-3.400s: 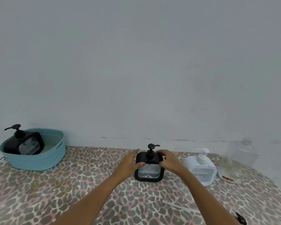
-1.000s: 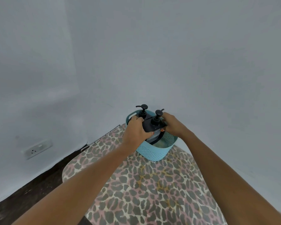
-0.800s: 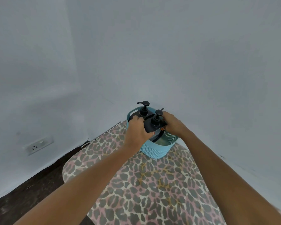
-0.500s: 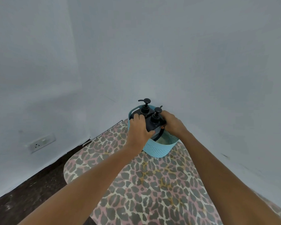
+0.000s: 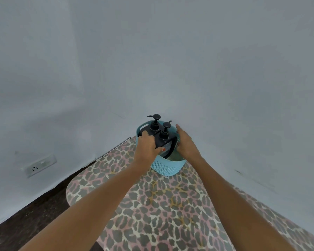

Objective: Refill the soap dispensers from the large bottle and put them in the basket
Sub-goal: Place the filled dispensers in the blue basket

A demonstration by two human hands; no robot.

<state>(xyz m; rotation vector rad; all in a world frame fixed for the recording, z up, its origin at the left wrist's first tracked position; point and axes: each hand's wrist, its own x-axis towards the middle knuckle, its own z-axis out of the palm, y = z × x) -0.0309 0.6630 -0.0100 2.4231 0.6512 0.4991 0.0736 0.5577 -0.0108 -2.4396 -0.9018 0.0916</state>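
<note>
Placement step: black soap dispenser [image 5: 166, 140] sits in the blue basket [image 5: 168, 166] under our left hand [image 5: 147, 149], fingers [image 5: 145, 134] curled over it; right hand [image 5: 186, 144] straight-fingered, just beside. Next, we judge: release, lift clear.

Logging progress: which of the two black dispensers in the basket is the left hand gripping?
The nearer dispenser, with the lower pump: the left hand curls over its top, thumb on its front. The farther dispenser stands behind it.

No lettering, brand, number or sign can be read. The near black dispenser [image 5: 168, 144], gripped by the left hand [image 5: 147, 148], shows nothing legible on the panel just beside the thumb.
</note>
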